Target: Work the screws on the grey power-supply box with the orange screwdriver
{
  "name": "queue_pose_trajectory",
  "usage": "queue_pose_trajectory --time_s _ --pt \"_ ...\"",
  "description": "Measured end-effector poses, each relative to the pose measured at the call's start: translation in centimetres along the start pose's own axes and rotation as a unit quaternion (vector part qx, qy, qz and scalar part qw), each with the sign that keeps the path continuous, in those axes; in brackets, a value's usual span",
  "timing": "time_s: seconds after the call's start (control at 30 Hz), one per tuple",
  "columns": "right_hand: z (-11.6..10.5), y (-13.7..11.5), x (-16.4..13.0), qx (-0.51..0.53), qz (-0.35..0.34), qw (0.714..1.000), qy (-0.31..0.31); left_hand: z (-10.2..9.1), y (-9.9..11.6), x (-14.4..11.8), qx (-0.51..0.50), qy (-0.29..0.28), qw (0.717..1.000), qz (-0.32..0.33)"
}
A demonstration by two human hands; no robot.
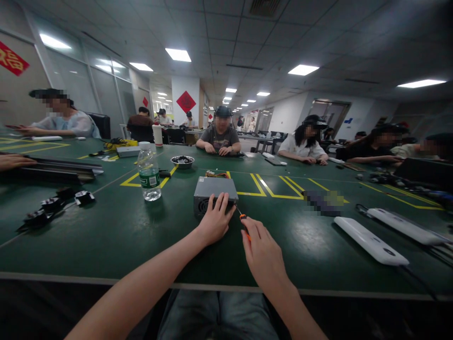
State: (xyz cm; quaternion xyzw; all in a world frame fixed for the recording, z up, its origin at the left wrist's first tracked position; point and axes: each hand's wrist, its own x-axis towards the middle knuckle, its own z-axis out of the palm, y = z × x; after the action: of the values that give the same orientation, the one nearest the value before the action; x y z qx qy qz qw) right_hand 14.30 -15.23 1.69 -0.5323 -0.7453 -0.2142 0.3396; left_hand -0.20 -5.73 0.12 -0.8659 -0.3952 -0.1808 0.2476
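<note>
At twelve o'clock on the desk, the grey box looks shut, screw work likely not done, left fingers spread on it, right fingers pinching a screwdriver by its side.

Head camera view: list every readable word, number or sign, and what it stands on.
"福": gold, on the large red diamond sign at far left, cut by the picture edge.
Green label on the clear plastic bottle: too small to read.
White sticker on the grey metal box: too small.
Red diamond sign on the white pillar: blurred.
Smaller red sign left of it: blurred.
Dark grey T-shirt's print: blurred.
</note>
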Motion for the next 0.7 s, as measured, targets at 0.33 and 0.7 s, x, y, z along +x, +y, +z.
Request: queue_pose_trajectory --time_s 0.33,0.7 --pt "0.4 0.1 -0.6 0.049 0.01 0.999 0.012 0.3 0.0 -0.1 -0.001 0.007 1.0 -0.007" --pt "0.1 1.7 -0.2 0.109 0.209 0.972 0.0 0.3 0.0 -0.2 -0.002 -0.002 1.0 0.004"
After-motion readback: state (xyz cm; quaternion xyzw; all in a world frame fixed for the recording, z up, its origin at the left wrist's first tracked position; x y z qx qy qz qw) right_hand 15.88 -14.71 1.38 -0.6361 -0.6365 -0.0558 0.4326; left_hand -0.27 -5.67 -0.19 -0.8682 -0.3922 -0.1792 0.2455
